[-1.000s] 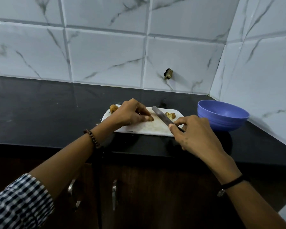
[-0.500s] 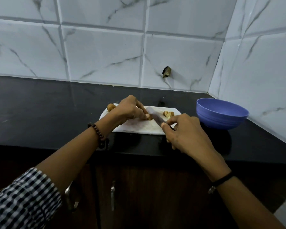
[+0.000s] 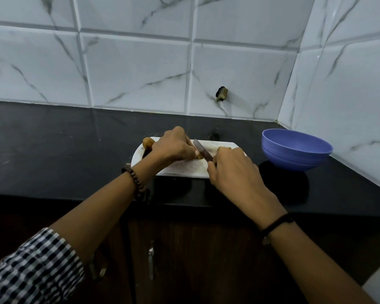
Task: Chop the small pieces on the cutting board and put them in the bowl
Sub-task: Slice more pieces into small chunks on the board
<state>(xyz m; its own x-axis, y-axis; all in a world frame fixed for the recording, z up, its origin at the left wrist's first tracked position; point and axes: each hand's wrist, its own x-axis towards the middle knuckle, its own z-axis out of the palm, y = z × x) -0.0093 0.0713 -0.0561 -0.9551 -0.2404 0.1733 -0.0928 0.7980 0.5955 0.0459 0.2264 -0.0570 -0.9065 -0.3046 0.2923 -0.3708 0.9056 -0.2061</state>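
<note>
Right hand (image 3: 233, 170) has slid in toward the left hand (image 3: 173, 145) vs a sec ago, so the knife (image 3: 201, 149) blade now sits right against the left fingertips, on the small piece (image 3: 199, 157) they pin to the cutting board (image 3: 184, 170). Left fingers are curled down, gripping that piece. Right fingers are wrapped round the knife handle.

Edges/room: board lies near the front edge of the counter (image 3: 53, 150), w/ just a thin dark strip in front of it. Bowl (image 3: 294, 150) sits to the right of the board, apart from it, tucked into the corner by the side wall. A wide stretch of black counter runs left of the board & behind it, up to the tiled wall.

Hard to see: knife handle is totally buried in the right hand, only the blade pokes out, angled away & left. Chopped bits (image 3: 221, 148) at the board's far-right corner are mostly behind the right knuckles. A brown chunk (image 3: 148, 142) peeks out behind the left hand at the far-left corner. Can't tell if the blade is through the piece, or what's in the bowl, bc the near wall blocks the bottom. Checked sleeve (image 3: 31, 270) & the right forearm are cut off by the frame. Cabinet handles (image 3: 150, 260) below are barely readable in the dark.
</note>
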